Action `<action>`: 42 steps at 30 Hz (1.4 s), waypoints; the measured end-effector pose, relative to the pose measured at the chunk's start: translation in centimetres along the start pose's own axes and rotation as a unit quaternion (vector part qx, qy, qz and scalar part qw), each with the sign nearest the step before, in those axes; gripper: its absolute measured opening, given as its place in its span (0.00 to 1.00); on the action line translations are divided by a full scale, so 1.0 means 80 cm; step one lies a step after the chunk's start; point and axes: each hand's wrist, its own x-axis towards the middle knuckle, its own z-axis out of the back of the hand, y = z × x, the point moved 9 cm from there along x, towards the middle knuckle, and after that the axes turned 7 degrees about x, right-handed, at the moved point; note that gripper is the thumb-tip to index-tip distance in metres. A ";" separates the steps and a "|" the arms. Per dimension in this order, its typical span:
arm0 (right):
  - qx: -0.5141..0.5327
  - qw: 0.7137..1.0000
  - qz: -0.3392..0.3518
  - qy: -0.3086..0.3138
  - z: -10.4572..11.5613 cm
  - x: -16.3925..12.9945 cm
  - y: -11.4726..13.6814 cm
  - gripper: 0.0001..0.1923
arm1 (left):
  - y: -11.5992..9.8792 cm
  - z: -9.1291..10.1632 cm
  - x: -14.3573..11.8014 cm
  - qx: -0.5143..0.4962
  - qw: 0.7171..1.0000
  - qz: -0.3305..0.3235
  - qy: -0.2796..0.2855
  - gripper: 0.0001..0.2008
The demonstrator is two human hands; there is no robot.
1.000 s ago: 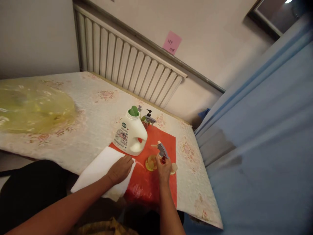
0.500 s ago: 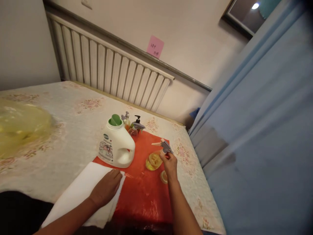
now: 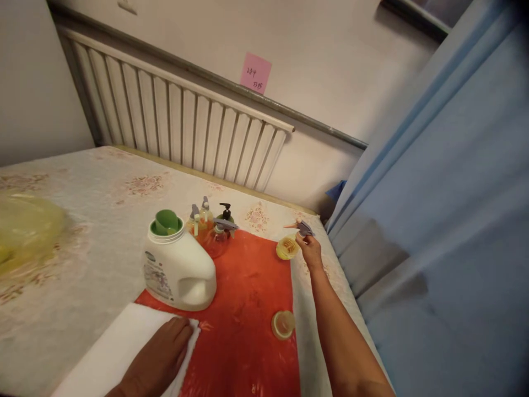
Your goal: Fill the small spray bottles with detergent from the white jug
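Note:
My right hand (image 3: 311,252) grips a small spray bottle (image 3: 289,245) with a grey trigger head and yellow liquid, held at the far right edge of the red mat (image 3: 248,292). My left hand (image 3: 159,361) lies flat on a white folded cloth (image 3: 111,353) at the mat's near left corner. A white detergent jug (image 3: 177,267) with a green cap stands on the mat beside the cloth. A small round yellow container (image 3: 283,324) sits alone on the mat, near my right forearm.
Several small pump and spray bottles (image 3: 209,226) cluster behind the jug. A yellow plastic bag (image 3: 25,229) lies far left on the floral tablecloth (image 3: 91,220). A white radiator (image 3: 177,127) lines the wall; a blue curtain (image 3: 446,220) hangs along the table's right edge.
My right hand carried the spray bottle away from me to the mat's far right edge, leaving the small round container behind. My left hand stayed on the cloth. The view shifted.

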 end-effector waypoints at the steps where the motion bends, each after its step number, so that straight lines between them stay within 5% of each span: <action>1: -0.002 1.000 -0.002 0.002 -0.002 0.008 -0.007 0.21 | 0.000 0.001 0.001 0.005 1.000 -0.002 -0.001 0.13; 7: -0.008 1.000 -0.008 0.011 -0.014 0.034 -0.040 0.20 | 0.004 -0.001 0.000 -0.003 1.000 0.002 0.013 0.13; 19: -0.004 0.999 -0.023 0.022 -0.028 0.048 -0.073 0.21 | 0.016 -0.044 -0.038 0.027 0.998 0.019 0.052 0.16; 27: 0.012 0.999 -0.032 0.022 -0.038 0.052 -0.091 0.22 | 0.011 -0.018 -0.015 0.004 1.000 0.015 0.027 0.15; 32: 0.021 0.999 -0.042 -0.001 -0.032 0.042 -0.088 0.22 | 0.007 -0.005 -0.001 -0.019 0.999 0.022 0.027 0.13; 38: -0.006 0.992 -0.058 -0.112 0.004 0.003 -0.070 0.26 | 0.006 -0.002 0.003 -0.036 0.998 0.035 0.027 0.13; 42: 0.004 0.998 -0.056 -0.039 -0.050 -0.032 -0.041 0.19 | 0.004 -0.001 0.008 -0.043 0.997 0.044 0.046 0.13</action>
